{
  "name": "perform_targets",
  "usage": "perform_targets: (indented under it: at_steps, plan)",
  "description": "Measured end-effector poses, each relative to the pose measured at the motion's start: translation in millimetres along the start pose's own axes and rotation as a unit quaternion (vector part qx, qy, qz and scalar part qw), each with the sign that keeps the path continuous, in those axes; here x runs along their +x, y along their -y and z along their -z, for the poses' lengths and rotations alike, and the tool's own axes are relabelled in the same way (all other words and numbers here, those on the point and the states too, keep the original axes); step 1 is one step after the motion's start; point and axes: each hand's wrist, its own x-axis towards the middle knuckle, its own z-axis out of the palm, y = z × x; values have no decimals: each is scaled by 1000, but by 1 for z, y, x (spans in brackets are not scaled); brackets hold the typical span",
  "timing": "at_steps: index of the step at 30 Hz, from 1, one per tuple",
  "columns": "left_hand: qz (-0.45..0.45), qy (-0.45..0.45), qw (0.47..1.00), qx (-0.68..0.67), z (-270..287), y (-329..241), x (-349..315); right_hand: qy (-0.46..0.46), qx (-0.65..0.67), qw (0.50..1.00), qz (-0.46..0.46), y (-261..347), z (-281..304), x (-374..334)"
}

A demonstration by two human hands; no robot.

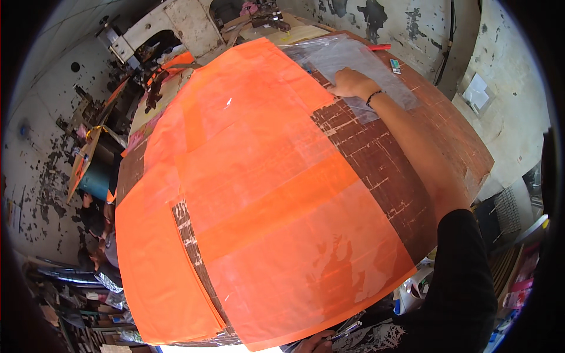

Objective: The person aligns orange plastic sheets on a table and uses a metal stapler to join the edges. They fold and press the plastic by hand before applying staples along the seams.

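"Orange fabric panel (265,176): orientation?"
"Flat on the table (385,165), long axis running near edge to far."
"Hands?"
"Right hand (351,83) curled, table's far right; left hand (315,343), near edge; cannot tell either grip."

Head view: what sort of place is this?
Probably a small sewing workshop: thin bright-orange sheets cover much of a worn brown table, near what looks like a pale, arched metal sewing machine.

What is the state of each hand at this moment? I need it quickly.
Left hand: partly cut off; open or closed cannot be told.
Right hand: curled, at the edge of the orange sheet; holding cannot be told.
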Motion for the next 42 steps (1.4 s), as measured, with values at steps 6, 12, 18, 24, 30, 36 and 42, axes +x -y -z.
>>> perform_targets:
  at_steps: [6,12,18,24,30,36,42]
  plan:
    - [-40,2,998,46,7,-3,1,12,-48,999,12,2,-3,7]
    - [-67,2,996,54,17,9,-1,16,-125,990,59,-9,-9,19]
    - [-89,-8,994,57,22,16,-2,-2,-167,980,112,-6,0,10]
    - [-110,2,991,74,29,17,0,-67,-238,958,146,-54,4,35]
    - [-120,-4,988,93,33,13,-2,-140,-260,952,82,-31,38,26]
    - [-136,1,984,113,34,14,1,-208,-135,954,166,-67,24,31]
    - [-156,-5,979,130,34,16,0,-66,-208,969,120,-74,27,-14]
